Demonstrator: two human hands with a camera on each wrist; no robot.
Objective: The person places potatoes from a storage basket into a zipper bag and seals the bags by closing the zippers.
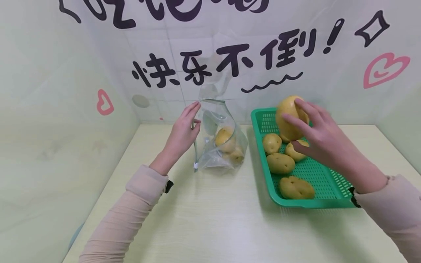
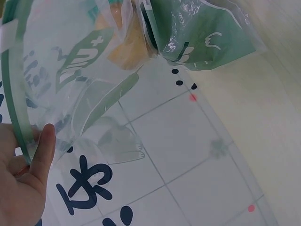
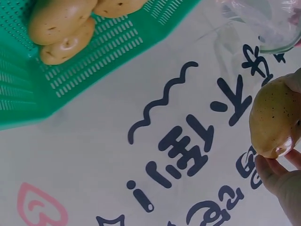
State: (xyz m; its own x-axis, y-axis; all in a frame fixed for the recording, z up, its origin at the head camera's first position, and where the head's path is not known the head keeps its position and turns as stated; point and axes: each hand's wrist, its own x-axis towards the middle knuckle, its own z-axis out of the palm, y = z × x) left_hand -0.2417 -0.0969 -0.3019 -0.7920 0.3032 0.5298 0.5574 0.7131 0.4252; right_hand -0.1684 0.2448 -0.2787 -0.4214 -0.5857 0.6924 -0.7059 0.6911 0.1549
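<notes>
My left hand (image 1: 182, 133) pinches the left side of the open mouth of a clear zip bag (image 1: 215, 161), which stands on the table with potatoes (image 1: 225, 138) inside. The left wrist view shows the thumb and fingers at the green-edged rim (image 2: 13, 94) of the bag. Raised over the far left part of a green basket (image 1: 312, 204), my right hand (image 1: 330, 144) grips a large yellow potato (image 1: 287, 118). In the right wrist view that potato (image 3: 274, 117) sits between thumb and fingertips, apart from the basket.
Several loose potatoes (image 1: 280, 163) lie in the basket, mostly along its left side. The basket stands right of the bag on a pale table (image 1: 210, 226). Behind both hangs a white sheet (image 1: 230, 87) with dark lettering. A slider (image 1: 196, 166) sits low on the bag's left edge.
</notes>
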